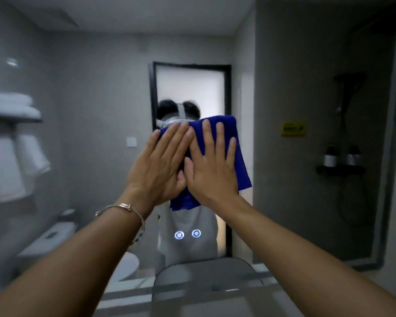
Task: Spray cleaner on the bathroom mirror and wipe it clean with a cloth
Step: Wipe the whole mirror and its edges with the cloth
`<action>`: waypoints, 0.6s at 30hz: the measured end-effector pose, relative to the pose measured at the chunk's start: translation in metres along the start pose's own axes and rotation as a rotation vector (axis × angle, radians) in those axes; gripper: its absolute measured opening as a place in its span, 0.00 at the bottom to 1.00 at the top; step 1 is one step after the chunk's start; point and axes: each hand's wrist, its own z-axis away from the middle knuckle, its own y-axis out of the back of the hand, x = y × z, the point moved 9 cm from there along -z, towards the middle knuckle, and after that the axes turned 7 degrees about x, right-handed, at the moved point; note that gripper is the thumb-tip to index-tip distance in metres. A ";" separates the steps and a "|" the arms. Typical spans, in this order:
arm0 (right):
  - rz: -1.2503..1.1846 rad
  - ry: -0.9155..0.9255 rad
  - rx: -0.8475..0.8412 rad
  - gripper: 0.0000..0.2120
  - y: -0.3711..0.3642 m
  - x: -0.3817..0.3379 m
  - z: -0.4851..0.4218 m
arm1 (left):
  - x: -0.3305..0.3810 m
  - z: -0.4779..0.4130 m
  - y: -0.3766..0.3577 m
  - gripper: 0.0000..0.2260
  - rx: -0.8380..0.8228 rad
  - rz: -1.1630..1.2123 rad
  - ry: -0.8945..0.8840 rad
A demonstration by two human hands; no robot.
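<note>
cloth [224,154]: one, blue, spread flat on mirror [96,110] at centre, long axis near upright, lower corners hanging down
left hand [161,164]: fingers straight, together, pressed flat on cloth's left part
right hand [213,167]: fingers straight, slightly spread, pressed flat on cloth's middle
hands: two, side by side, thumbs touching
bracelet [124,208]: one, on left wrist

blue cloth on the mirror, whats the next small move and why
Probably slide the blue cloth sideways across the mirror: the left hand and right hand press it flat to the glass with straight fingers, and wide stretches of glass lie to either side.
</note>
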 end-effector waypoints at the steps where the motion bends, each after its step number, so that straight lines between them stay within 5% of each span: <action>1: 0.001 0.005 0.026 0.30 -0.004 -0.019 -0.003 | -0.016 0.011 0.001 0.31 -0.005 -0.004 0.001; 6: -0.020 0.090 0.115 0.28 -0.021 -0.088 0.003 | -0.066 0.069 -0.002 0.30 -0.012 -0.023 0.080; 18: 0.045 0.284 0.116 0.27 -0.022 -0.089 0.019 | -0.050 0.097 -0.008 0.30 0.046 0.144 0.255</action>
